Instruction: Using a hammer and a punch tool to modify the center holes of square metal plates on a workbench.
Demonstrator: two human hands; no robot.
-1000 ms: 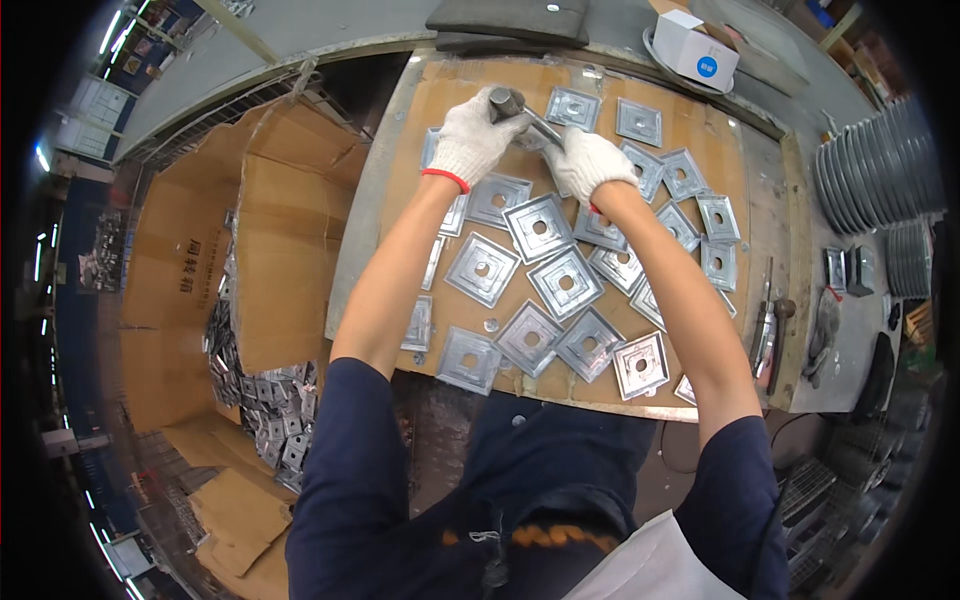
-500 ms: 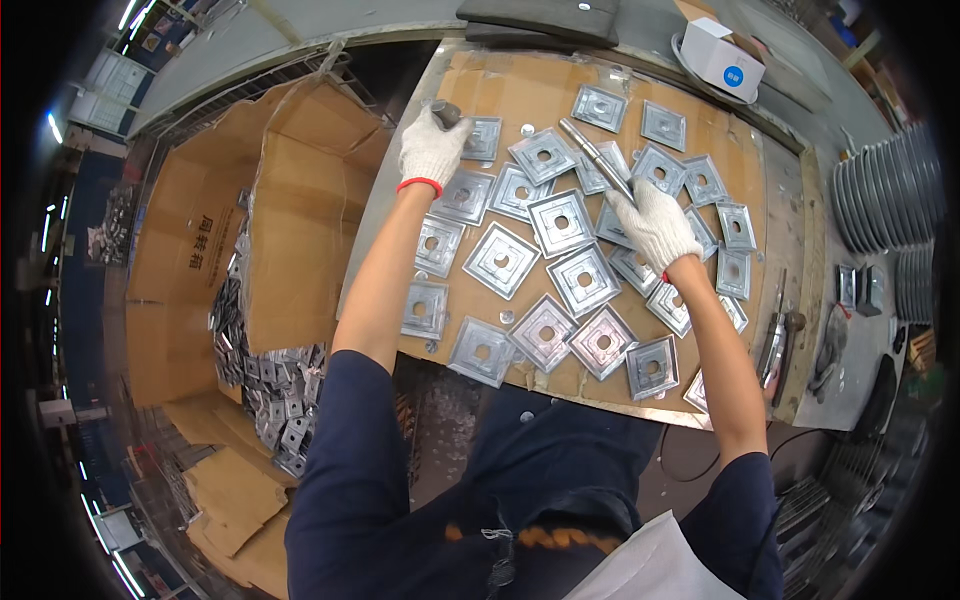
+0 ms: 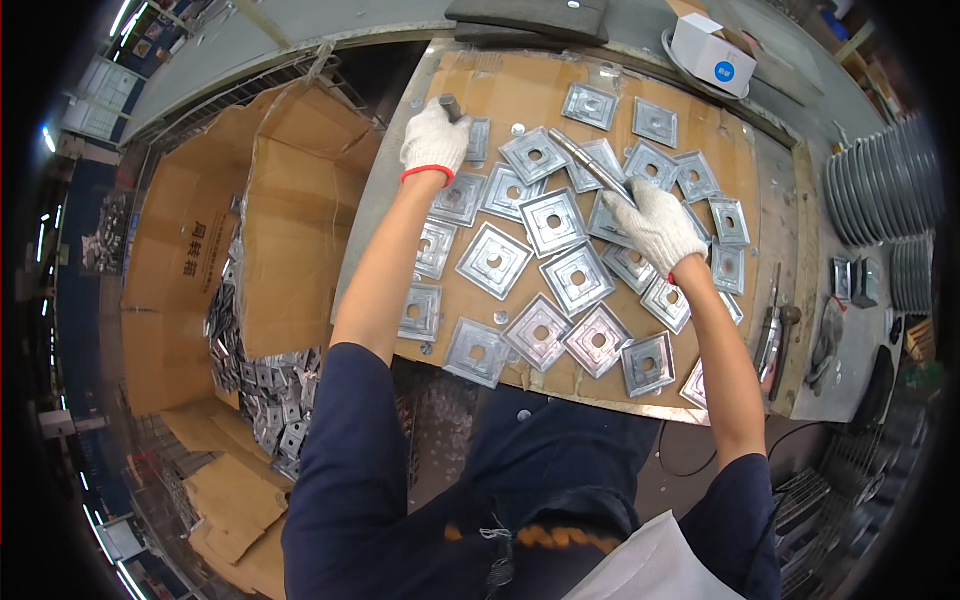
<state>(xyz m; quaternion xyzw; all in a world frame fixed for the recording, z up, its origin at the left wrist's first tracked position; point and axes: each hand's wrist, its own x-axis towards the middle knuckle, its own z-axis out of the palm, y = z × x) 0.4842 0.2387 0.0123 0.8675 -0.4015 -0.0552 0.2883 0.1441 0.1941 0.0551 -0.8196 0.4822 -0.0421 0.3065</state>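
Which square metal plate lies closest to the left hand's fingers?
The upper-left plate, just right of the left hand and partly hidden by it; the rest lie farther away.

A grey bench (image 3: 370, 20) spans eleven to twelve o'clock; tube lights (image 3: 121, 16) glow towards ten, dark blue panelling (image 3: 85, 330) lines nine, brownish floor (image 3: 445, 430) shows between six and seven

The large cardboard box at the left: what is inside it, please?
Inside the cardboard box lie grey metal pieces, some square with a hole. What lies behind the right-hand panel, or beneath the top pieces, cannot be seen.
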